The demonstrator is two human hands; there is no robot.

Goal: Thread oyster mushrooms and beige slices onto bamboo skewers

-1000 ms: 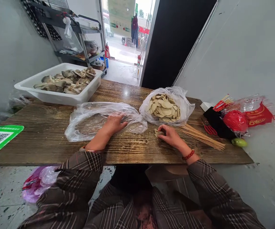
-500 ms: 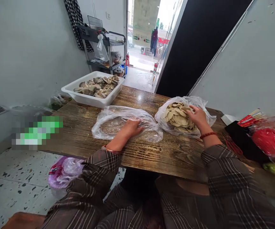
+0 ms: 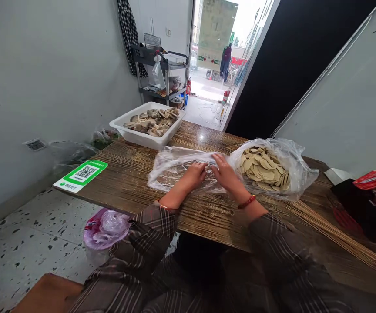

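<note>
A clear plastic bag (image 3: 166,170) lies spread flat on the wooden table, with bare wood showing through it. My left hand (image 3: 193,177) is on this bag, its fingers curled in on the film. Beside it, my right hand (image 3: 226,174) reaches over the bag's right part, thumb and fingers apart, holding nothing that I can see. Just right of that hand sits an open plastic bag (image 3: 300,174) full of thin, pale brown slices (image 3: 263,169), whose kind I cannot make out.
A white tub (image 3: 139,138) of oyster mushrooms (image 3: 152,120) stands at the table's far left. Thin wooden skewers (image 3: 338,234) lie at the right, near a black box (image 3: 354,198). A green QR-code card (image 3: 86,172) is at the left edge. A purple-lined bin (image 3: 105,230) stands below.
My right hand has left the bag of slices and moved left over the flat bag, close to my left hand. The camera view has turned slightly, so the skewers now show.
</note>
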